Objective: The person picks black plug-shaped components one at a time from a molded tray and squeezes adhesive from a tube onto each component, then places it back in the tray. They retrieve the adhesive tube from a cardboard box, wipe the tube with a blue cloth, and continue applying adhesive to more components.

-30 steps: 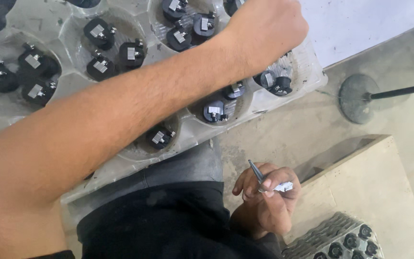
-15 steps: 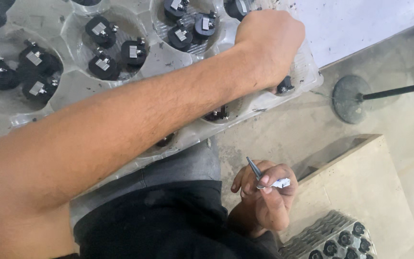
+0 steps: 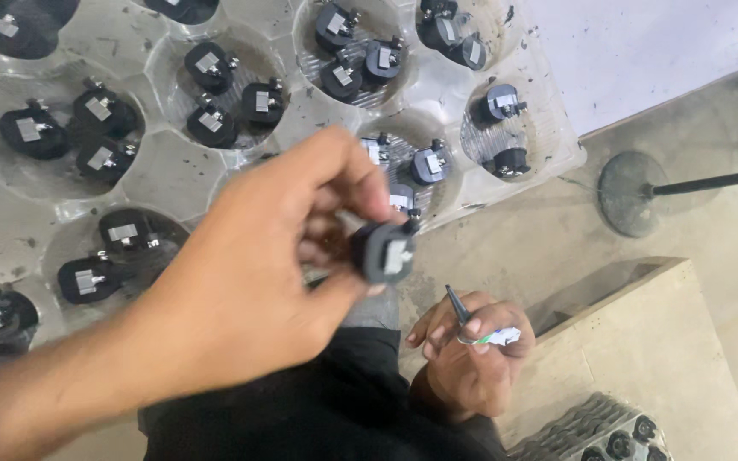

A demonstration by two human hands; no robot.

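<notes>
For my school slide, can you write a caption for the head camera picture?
Left hand pinches a small black part above a clear tray of them; right hand grips a pen.

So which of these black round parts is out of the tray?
The black part pinched in the left hand. It is lifted above the clear moulded tray, while the rest sit in the tray's round pockets. The right hand holds a pen.

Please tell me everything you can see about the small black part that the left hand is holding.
The black part is small, rounded and dark, like plastic, with a pale metal-looking plate on the face turned to the camera and a small metal tip at its upper edge. The left hand pinches it between thumb and fingertips, lifted above the clear tray, whose round pockets hold similar parts. It is slightly blurred, so finer details cannot be told.
</notes>
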